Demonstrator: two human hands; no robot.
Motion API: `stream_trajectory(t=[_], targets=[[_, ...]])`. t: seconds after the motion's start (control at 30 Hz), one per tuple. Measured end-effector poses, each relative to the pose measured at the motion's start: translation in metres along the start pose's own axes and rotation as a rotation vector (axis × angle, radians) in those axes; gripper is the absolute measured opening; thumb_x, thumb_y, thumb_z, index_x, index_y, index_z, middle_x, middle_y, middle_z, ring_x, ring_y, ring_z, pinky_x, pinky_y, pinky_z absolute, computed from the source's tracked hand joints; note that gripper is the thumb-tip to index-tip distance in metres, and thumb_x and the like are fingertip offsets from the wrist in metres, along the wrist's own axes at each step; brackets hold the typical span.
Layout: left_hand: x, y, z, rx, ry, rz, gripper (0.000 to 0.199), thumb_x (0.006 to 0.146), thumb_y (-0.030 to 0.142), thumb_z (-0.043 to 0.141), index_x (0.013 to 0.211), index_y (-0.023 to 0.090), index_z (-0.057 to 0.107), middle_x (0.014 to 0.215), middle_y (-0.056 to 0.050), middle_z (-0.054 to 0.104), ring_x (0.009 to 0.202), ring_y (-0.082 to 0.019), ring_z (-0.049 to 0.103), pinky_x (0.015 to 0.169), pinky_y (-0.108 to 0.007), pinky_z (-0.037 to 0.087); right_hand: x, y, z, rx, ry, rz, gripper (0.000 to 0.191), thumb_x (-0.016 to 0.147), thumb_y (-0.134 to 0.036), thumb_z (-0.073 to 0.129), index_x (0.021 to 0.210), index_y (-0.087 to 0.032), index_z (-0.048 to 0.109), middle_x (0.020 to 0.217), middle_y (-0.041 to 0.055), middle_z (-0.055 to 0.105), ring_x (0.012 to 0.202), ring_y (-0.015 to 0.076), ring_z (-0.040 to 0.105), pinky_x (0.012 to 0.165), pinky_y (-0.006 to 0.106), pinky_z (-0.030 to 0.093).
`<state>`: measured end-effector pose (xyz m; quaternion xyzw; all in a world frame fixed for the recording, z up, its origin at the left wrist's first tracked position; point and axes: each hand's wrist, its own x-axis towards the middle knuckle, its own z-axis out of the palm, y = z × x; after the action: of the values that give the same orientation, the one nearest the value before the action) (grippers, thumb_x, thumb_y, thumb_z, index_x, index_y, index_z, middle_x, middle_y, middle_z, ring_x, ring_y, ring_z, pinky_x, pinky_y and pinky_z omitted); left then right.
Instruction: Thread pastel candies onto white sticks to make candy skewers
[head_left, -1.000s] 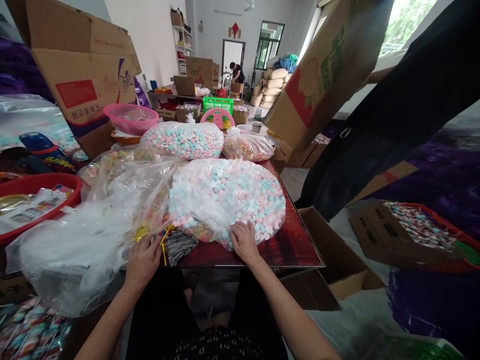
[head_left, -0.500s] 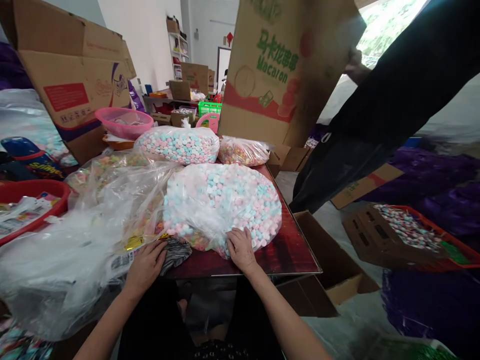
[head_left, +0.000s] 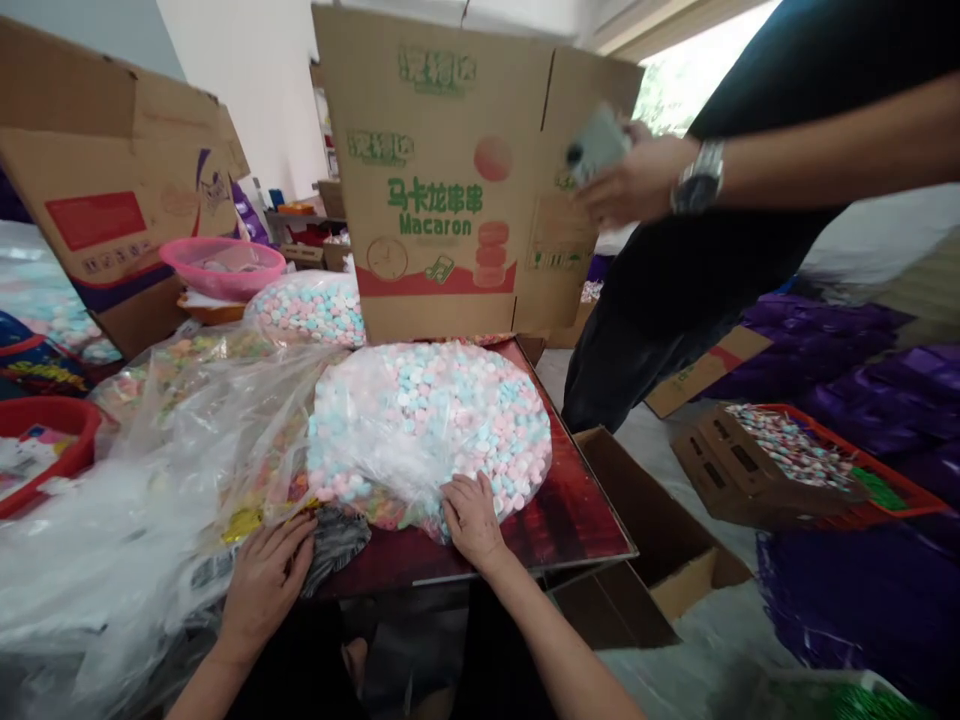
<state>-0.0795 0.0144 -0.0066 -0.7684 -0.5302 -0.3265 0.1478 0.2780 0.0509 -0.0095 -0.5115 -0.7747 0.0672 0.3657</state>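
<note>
My right hand (head_left: 471, 520) lies flat on a large clear bag of pink and blue round candies (head_left: 442, 425), at the bag's near edge. My left hand (head_left: 262, 590) rests on crumpled clear plastic (head_left: 150, 530), next to a grey striped cloth (head_left: 334, 545). Neither hand appears to grip anything. A second bag of pink and blue candies (head_left: 307, 310) lies behind the large one, partly hidden by a brown Macaron carton (head_left: 435, 170). A co-worker's hand (head_left: 607, 185), with a wristwatch on that arm, holds a pale phone (head_left: 598, 147).
The dark red table edge (head_left: 577, 525) runs close on my right, with an open carton (head_left: 637, 540) on the floor below. A pink bowl (head_left: 223, 268) and a red tray (head_left: 49, 460) stand to the left. Purple bags (head_left: 847, 380) and a candy-filled crate (head_left: 780, 465) lie right.
The Macaron carton has swung left and now stands upright at the table's far end, hiding the far room. The co-worker's forearm, watch and phone have come into view. My hands stay in place.
</note>
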Motion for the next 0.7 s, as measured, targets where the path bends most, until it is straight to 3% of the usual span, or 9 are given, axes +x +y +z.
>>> stream_trajectory(t=[0.1,0.23,0.4,0.53,0.7], targets=[[0.0,-0.002,0.004,0.0,0.038,0.05,0.032,0.1,0.038,0.053,0.108,0.029,0.082,0.113,-0.004,0.084,0.099,-0.031,0.081,0.091,-0.05,0.063,-0.002,0.003,0.007,0.005,0.065,-0.028,0.034,0.098,-0.013,0.053,0.12,-0.027,0.075,0.114,0.0092,0.081,0.124,0.0308,0.071,0.123,0.066,0.038],[-0.001,-0.007,0.013,0.035,0.042,0.005,0.032,0.093,0.037,0.054,0.102,0.035,0.085,0.108,0.0,0.085,0.097,-0.031,0.082,0.083,-0.048,0.069,-0.002,0.01,0.019,0.027,0.134,-0.049,0.034,0.096,-0.011,0.053,0.117,-0.028,0.074,0.112,0.0081,0.081,0.121,0.031,0.072,0.123,0.068,0.038],[-0.002,-0.01,0.016,0.075,0.081,0.043,0.032,0.093,0.036,0.055,0.101,0.033,0.086,0.111,0.001,0.085,0.097,-0.027,0.082,0.082,-0.042,0.069,-0.002,0.013,0.023,0.032,0.116,-0.055,0.033,0.096,-0.009,0.052,0.118,-0.025,0.072,0.112,0.0081,0.08,0.122,0.0305,0.071,0.122,0.069,0.035],[-0.005,-0.009,0.013,0.075,0.146,0.079,0.034,0.099,0.035,0.052,0.103,0.027,0.085,0.113,-0.003,0.084,0.1,-0.025,0.081,0.089,-0.039,0.066,-0.001,0.012,0.017,0.014,0.049,-0.041,0.031,0.098,-0.011,0.053,0.119,-0.024,0.072,0.116,0.009,0.08,0.126,0.0294,0.069,0.124,0.066,0.032],[-0.008,-0.005,0.008,0.016,0.12,-0.018,0.033,0.103,0.034,0.051,0.113,0.022,0.079,0.127,-0.011,0.08,0.112,-0.029,0.078,0.106,-0.046,0.061,0.004,0.004,0.005,0.01,-0.053,0.018,0.029,0.1,-0.015,0.054,0.122,-0.022,0.073,0.12,0.011,0.08,0.132,0.0289,0.065,0.126,0.064,0.027]])
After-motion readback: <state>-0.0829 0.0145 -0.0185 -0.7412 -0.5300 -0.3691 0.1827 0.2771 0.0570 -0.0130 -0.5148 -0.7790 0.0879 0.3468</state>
